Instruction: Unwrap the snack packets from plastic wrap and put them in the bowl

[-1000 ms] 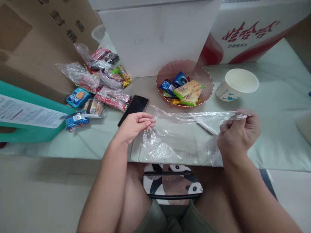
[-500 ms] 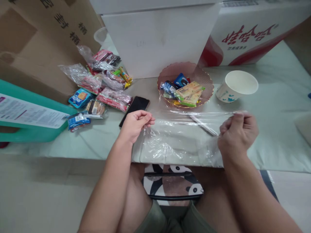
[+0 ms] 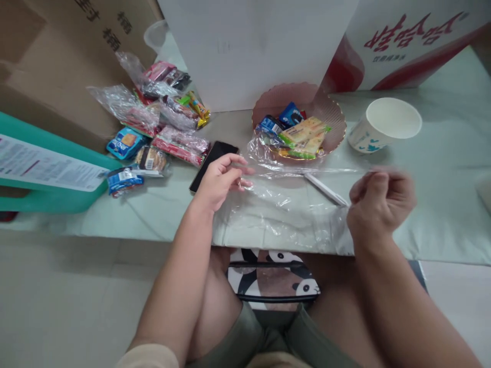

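A sheet of clear plastic film (image 3: 276, 217) spreads over the table's front part, between my two hands. My right hand (image 3: 379, 199) is closed on its right end and looks slightly blurred. At the film's left side, my left hand (image 3: 226, 179) has its fingers apart, with the fingertips close to the film; whether they touch it I cannot tell. Behind the film stands a pink ribbed bowl (image 3: 333, 120) of wrapped snacks (image 3: 303, 135). A thin white strip (image 3: 326, 189) lies partly under the film. Beside my left hand is a black phone (image 3: 210, 158).
A white paper cup (image 3: 383, 125) stands right of the bowl. Packaged snacks (image 3: 164, 112) are heaped at the left, by a green container (image 3: 57, 168) and a brown carton (image 3: 49, 61). White boxes (image 3: 261, 46) line the back. A panda-print seat (image 3: 272, 278) shows between my legs.
My left hand's fingers have spread from a pinch at the film's left corner. The film there has gone slack and lies up against the bowl. My right hand keeps its hold.
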`<move>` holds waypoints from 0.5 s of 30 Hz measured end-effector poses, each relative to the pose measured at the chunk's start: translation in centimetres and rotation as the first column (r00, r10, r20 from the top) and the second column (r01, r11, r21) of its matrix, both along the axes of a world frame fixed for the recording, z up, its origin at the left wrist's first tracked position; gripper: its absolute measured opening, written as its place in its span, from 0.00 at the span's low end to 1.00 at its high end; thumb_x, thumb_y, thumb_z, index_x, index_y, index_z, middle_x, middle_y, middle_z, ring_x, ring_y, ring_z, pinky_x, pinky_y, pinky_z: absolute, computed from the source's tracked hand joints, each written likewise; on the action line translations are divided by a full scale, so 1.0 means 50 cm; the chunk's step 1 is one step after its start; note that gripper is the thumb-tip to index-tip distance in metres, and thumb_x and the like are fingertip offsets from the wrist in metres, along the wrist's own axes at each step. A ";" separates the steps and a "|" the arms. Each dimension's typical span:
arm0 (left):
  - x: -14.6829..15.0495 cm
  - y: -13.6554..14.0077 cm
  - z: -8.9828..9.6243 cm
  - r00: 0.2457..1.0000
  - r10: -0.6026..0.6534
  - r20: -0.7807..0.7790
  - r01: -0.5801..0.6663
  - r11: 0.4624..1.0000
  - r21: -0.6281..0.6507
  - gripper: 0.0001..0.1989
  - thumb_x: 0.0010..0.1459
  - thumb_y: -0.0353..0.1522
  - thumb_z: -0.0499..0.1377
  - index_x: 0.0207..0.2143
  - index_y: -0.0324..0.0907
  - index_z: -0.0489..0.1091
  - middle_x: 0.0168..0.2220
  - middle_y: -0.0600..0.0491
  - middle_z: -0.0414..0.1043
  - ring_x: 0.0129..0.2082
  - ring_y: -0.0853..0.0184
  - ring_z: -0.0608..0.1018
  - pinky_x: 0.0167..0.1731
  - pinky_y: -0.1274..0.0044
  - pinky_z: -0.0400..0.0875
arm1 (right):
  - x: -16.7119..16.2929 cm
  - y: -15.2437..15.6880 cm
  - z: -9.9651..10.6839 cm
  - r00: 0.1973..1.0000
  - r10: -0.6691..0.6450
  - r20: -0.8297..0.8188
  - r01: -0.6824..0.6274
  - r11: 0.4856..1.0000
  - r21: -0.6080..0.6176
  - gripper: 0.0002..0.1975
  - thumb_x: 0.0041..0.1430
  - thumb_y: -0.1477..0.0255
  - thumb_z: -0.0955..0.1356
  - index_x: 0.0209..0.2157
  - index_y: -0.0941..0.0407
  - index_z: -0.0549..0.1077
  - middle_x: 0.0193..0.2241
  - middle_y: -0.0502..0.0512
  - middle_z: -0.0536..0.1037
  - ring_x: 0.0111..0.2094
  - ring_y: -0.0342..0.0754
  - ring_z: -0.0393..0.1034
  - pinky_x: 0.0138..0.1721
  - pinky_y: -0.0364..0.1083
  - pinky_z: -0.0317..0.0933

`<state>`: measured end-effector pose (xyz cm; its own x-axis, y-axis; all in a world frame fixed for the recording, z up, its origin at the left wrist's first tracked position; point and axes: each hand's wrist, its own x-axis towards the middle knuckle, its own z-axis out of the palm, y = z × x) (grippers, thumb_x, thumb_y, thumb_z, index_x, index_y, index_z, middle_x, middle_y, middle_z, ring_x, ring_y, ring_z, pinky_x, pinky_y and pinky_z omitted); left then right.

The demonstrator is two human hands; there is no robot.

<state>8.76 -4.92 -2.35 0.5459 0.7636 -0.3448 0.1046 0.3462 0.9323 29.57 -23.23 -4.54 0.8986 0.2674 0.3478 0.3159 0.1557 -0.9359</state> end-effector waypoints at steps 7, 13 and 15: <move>-0.001 0.011 -0.002 0.969 0.154 0.194 -0.152 0.988 -0.022 0.12 0.52 0.26 0.65 0.24 0.41 0.62 0.41 0.58 0.79 0.27 0.75 0.81 0.22 0.83 0.74 | -0.032 -0.023 0.018 0.943 0.140 0.301 -0.168 0.983 0.071 0.22 0.51 0.48 0.77 0.37 0.46 0.71 0.34 0.50 0.74 0.35 0.50 0.72 0.39 0.54 0.71; -0.017 0.018 0.012 0.890 0.220 0.400 -0.172 0.973 -0.153 0.22 0.45 0.28 0.73 0.23 0.41 0.58 0.37 0.61 0.77 0.28 0.76 0.81 0.17 0.87 0.69 | -0.020 -0.015 -0.016 0.867 0.490 -0.089 -0.495 0.867 -0.060 0.34 0.40 0.57 0.83 0.48 0.45 0.72 0.48 0.52 0.80 0.50 0.52 0.77 0.54 0.55 0.71; -0.021 0.020 0.014 0.882 0.257 0.394 -0.204 0.964 -0.172 0.22 0.46 0.29 0.73 0.24 0.42 0.58 0.38 0.61 0.78 0.31 0.76 0.81 0.19 0.88 0.70 | -0.016 -0.010 -0.027 0.833 0.544 -0.099 -0.553 0.819 -0.154 0.24 0.44 0.57 0.82 0.40 0.49 0.75 0.53 0.55 0.80 0.56 0.53 0.75 0.61 0.57 0.67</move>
